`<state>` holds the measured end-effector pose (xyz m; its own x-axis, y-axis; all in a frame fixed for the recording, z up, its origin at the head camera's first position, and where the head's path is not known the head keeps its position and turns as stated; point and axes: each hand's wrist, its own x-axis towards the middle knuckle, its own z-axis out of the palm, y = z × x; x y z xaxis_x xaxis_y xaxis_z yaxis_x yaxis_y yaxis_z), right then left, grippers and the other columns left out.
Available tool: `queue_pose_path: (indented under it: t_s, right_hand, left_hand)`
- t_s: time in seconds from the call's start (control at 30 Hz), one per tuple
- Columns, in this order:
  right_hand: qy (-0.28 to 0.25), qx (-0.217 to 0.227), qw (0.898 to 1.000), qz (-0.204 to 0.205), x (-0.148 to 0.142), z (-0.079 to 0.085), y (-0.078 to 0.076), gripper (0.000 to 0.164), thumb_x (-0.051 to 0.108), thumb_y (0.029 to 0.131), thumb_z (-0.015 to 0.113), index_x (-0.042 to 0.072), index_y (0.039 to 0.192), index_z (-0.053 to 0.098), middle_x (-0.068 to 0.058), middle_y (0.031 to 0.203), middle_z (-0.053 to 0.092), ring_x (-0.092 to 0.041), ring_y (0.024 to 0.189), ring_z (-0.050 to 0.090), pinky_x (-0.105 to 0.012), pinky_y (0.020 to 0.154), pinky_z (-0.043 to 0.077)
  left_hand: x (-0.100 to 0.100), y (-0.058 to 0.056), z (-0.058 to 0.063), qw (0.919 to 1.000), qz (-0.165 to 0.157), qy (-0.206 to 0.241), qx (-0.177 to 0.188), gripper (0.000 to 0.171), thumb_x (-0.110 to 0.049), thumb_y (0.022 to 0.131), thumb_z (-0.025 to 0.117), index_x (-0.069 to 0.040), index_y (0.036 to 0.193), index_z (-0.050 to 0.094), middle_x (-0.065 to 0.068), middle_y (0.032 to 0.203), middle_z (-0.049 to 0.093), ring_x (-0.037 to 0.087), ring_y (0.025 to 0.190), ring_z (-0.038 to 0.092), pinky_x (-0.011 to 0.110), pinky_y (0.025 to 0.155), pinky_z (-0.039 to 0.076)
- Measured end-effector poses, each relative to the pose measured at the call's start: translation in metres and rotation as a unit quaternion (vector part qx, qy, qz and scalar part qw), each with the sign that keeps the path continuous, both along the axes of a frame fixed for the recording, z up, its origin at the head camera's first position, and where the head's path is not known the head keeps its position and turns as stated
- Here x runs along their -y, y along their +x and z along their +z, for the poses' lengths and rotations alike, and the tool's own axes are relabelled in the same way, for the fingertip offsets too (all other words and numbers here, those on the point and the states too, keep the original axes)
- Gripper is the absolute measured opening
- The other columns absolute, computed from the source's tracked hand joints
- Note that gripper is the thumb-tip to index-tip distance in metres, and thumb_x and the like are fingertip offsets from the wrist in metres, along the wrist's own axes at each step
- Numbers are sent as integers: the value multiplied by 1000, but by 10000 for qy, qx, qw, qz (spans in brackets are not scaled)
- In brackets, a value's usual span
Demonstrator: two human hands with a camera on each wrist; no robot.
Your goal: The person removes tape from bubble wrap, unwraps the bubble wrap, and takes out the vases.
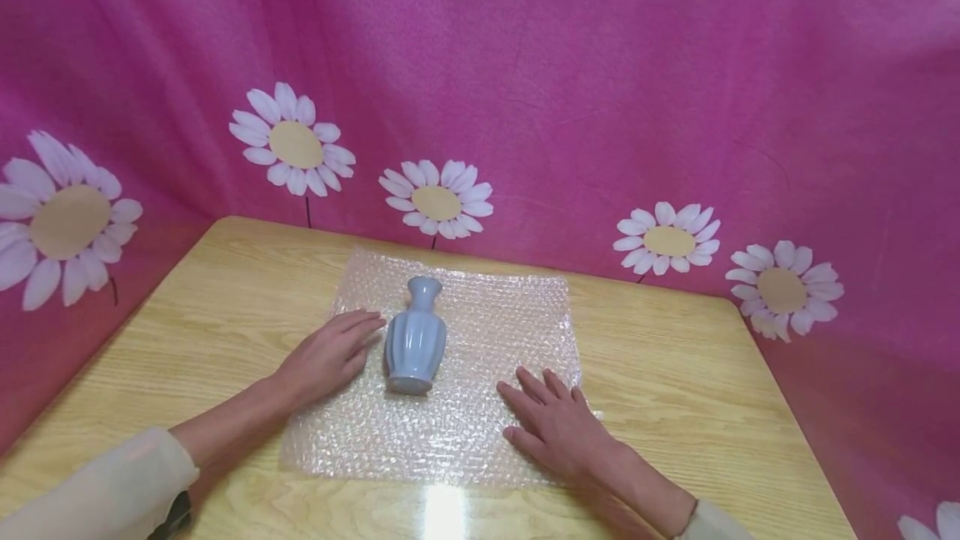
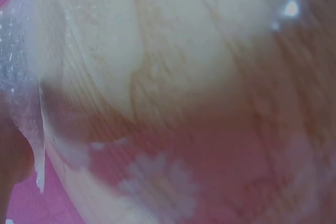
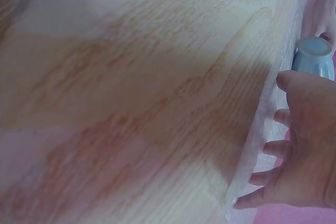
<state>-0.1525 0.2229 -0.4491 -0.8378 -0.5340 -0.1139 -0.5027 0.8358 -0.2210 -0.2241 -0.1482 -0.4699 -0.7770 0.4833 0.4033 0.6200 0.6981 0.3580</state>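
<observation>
A pale blue-grey ribbed vase lies on its side on a sheet of bubble wrap, its neck toward the far edge and its base toward me. Just left of the vase, my left hand reaches over the sheet's left edge with fingers extended, the fingertips close to the vase body. My right hand is spread over the sheet's right side, fingers apart and holding nothing. In the right wrist view the vase base shows beyond my right thumb. The left wrist view catches only a sliver of hand at its left edge.
The sheet lies on a glossy wood-grain table that reflects a bright light near the front. A magenta curtain printed with white daisies hangs behind the table and along both sides.
</observation>
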Motion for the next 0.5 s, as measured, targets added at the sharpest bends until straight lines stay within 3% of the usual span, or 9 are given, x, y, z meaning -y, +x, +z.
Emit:
queue_pose_path:
  t_s: [0.2, 0.5]
  right_hand:
    - [35, -28, 10000, 7, 0, 0, 0, 59, 51, 103, 45, 23, 155, 39, -14, 159, 33, -49, 141, 27, -76, 102, 28]
    - [20, 66, 10000, 4, 0, 1, -1, 60, 52, 103, 44, 24, 155, 39, -14, 159, 31, -49, 142, 26, -76, 102, 27]
  left_hand:
    - [-5, 4, 6, 9966, 425, 250, 667, 40, -22, 102, 55, -4, 137, 58, 17, 138, 57, 37, 128, 52, 53, 108, 39]
    - [-12, 4, 11, 9909, 508, 777, 972, 41, -23, 103, 53, -4, 139, 57, 17, 139, 57, 36, 129, 51, 52, 110, 37]
